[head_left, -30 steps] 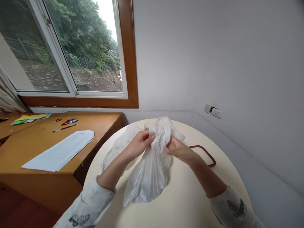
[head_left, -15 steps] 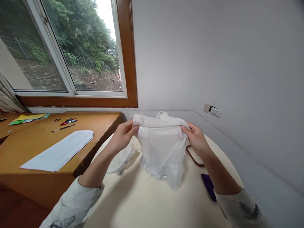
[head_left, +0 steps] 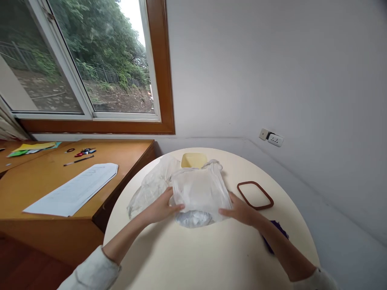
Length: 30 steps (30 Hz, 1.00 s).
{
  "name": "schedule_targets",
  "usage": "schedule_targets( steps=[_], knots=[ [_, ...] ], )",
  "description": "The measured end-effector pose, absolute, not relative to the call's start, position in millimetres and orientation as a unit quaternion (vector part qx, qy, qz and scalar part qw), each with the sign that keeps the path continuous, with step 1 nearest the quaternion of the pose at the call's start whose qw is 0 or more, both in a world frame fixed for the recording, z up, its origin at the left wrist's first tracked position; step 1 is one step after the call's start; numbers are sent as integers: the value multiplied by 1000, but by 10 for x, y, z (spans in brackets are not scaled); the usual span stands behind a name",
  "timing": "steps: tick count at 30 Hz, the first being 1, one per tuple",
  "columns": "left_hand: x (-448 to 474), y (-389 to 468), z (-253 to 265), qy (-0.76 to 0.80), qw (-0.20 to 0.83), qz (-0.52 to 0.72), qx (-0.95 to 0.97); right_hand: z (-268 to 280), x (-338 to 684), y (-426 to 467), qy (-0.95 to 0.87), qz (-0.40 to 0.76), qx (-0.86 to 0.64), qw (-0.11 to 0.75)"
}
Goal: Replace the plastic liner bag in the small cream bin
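Note:
A crumpled white plastic bag (head_left: 201,187), its edge folded over, lies low over the round cream table (head_left: 211,262). My left hand (head_left: 163,205) grips the bag's left side, thumb on top and fingers behind. On the opposite side my right hand (head_left: 240,207) has hold of it in the same way. Bunched plastic bulges from under the near edge. Behind the bag stands a pale yellow square bin (head_left: 194,158), its lower part hidden. A second, translucent plastic bag (head_left: 151,187) lies rumpled beyond my left hand.
A brown rounded-square ring (head_left: 262,208) rests right of my right hand. Dark purple cloth (head_left: 279,229) lies partly beneath my right forearm. On the wooden desk (head_left: 130,161) at left are white paper sheets (head_left: 75,189), a pen (head_left: 79,160) and keys (head_left: 86,152).
Both hands have brought the bag down and nearer from its raised, spread position. The yellow bin, formerly hidden behind it, now shows, as does the whole brown ring.

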<state>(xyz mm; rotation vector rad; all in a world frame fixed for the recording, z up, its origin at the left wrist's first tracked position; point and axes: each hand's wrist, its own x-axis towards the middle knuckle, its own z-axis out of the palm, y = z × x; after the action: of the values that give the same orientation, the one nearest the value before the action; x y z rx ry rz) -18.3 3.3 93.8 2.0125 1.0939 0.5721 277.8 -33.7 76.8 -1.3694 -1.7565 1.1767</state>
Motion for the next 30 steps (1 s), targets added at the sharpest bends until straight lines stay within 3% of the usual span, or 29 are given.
schedule_targets(
  steps=[5,13,20,26,30],
  knots=[
    [-149,15,638,451,331,172,811,479,2590,-389,-640,418,-545,345],
    [-28,17,759,414,361,283,786,503,2619,-334,-591,441,-554,387],
    [55,-6,1428,413,415,308,750,1180,2700,-273,-537,472,-520,467],
    [237,426,2229,378,245,430,782,1998,2611,112,-621,356,-430,549],
    [355,834,2417,353,229,466,778,2235,2460,553,-654,268,-436,557]
  ],
)
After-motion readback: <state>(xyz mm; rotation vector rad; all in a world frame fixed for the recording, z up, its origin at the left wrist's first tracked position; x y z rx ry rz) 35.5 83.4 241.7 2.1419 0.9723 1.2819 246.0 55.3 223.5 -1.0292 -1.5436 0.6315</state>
